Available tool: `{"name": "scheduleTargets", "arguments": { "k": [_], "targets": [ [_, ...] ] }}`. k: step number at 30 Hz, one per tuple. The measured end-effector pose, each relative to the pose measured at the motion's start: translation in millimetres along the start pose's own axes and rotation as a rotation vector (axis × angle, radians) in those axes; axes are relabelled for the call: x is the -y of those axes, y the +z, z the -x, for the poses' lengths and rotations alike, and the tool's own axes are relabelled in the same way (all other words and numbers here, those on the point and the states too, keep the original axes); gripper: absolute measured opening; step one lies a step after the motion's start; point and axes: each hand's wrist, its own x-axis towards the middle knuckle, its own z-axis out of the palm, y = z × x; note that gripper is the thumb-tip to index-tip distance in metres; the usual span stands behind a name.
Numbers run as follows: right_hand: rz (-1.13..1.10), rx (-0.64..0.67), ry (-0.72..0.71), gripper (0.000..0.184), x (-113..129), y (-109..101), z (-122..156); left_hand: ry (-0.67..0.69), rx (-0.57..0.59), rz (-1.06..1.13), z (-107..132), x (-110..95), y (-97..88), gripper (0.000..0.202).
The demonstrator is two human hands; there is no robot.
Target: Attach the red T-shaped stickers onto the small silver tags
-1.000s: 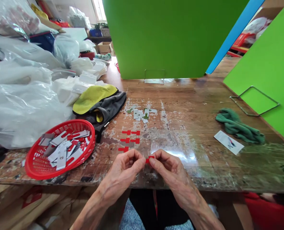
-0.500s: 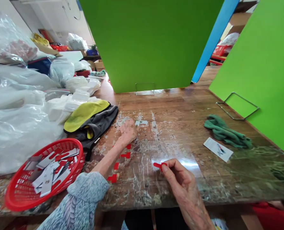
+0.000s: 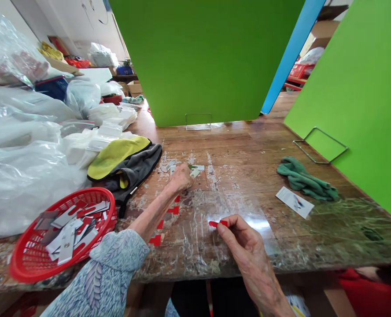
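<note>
My right hand [image 3: 245, 242] pinches a small flat red piece [image 3: 213, 223] between thumb and forefinger, just above the table's near part. Farther off, my left hand [image 3: 181, 177] reaches down to the tabletop with its fingers bent together. A small pale card [image 3: 194, 173] shows at its fingertips, and the fingers partly hide the grip. Beside it lies another white card [image 3: 200, 167] with a green strip, and more pale pieces [image 3: 166, 167] lie to the left. Several red T-shaped pieces [image 3: 173, 210] form a row on the table by my left forearm.
A red basket [image 3: 112, 200] of white and red pieces stands at left, near a yellow-grey cloth [image 3: 119, 158] and plastic bags [image 3: 33, 176]. At right are a printed card [image 3: 294, 201], a green cloth [image 3: 306, 178] and a green panel [image 3: 363, 97]. Another green panel [image 3: 208, 61] stands ahead.
My left hand has shifted slightly right, and a pale card now shows at its fingertips. My right hand still holds the red piece, turned a little. The view has moved slightly.
</note>
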Motion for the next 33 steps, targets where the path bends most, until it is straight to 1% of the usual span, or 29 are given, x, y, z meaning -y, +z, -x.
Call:
{"name": "scheduleTargets", "arguments": {
  "k": [2,4,6,8,9,12,14,15,18,21,22,25,33],
  "targets": [
    [-0.004,-0.008,0.005,0.034,2,-1,1,-0.004,0.021,0.134,8,-4,-3.2,0.018],
    [-0.013,-0.022,0.004,0.034,3,-2,2,-0.014,0.067,0.297,24,-7,-8.5,0.019],
    [-0.022,-0.037,-0.015,0.031,4,-3,4,-0.014,0.107,0.47,51,-5,-13.1,0.023],
    [-0.027,-0.041,-0.046,0.026,4,-4,7,-0.008,0.109,0.622,84,1,-13.2,0.017],
    [-0.027,-0.044,-0.059,0.023,3,-4,10,-0.015,0.109,0.686,101,6,-11.0,0.016],
    [0.007,-0.029,-0.073,0.018,2,-3,19,-0.095,0.105,1.01,146,22,3.9,0.028],
    [0.049,-0.009,-0.084,0.016,-1,-2,27,-0.171,0.11,1.179,166,29,16.1,0.033],
    [0.073,0.004,-0.095,0.016,-3,-2,31,-0.198,0.121,1.22,173,32,21.7,0.035],
    [0.149,-0.013,-0.136,0.015,-12,-2,40,-0.217,0.185,1.29,186,37,33.5,0.036],
    [0.223,-0.038,-0.175,0.014,-21,-2,44,-0.205,0.23,1.324,190,39,39.2,0.034],
    [0.241,-0.025,-0.187,0.013,-23,-2,44,-0.204,0.238,1.328,192,40,40.4,0.033],
    [0.262,0.004,-0.197,0.012,-26,-1,45,-0.206,0.249,1.335,194,42,42.8,0.031],
    [0.248,-0.003,-0.182,0.013,-27,6,50,-0.187,0.244,1.349,197,44,46.0,0.023]
  ]
}}
